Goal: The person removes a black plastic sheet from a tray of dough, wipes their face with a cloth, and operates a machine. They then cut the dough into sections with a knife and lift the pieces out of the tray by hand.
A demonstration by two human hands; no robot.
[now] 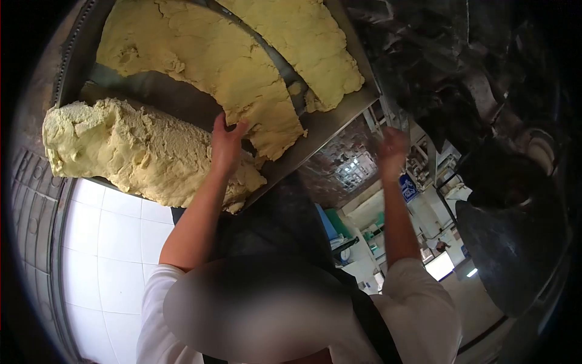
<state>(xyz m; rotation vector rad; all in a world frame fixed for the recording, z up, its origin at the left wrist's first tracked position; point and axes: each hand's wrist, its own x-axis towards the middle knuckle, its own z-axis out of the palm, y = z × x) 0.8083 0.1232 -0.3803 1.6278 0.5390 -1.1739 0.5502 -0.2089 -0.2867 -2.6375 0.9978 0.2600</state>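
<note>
Left hand [227,142] lies spread, fingers wide, on the yellow dough [200,67] near the metal tray's [330,121] front edge; right hand [393,148] hangs raised off the tray's corner, blurred, grip unclear.

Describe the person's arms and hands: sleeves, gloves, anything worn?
Both hands are bare, with no gloves: left hand, right hand. The forearms are uncovered. White short sleeves end at the upper arms. No watch or jewellery is visible. A dark strap crosses the white shirt.
</note>
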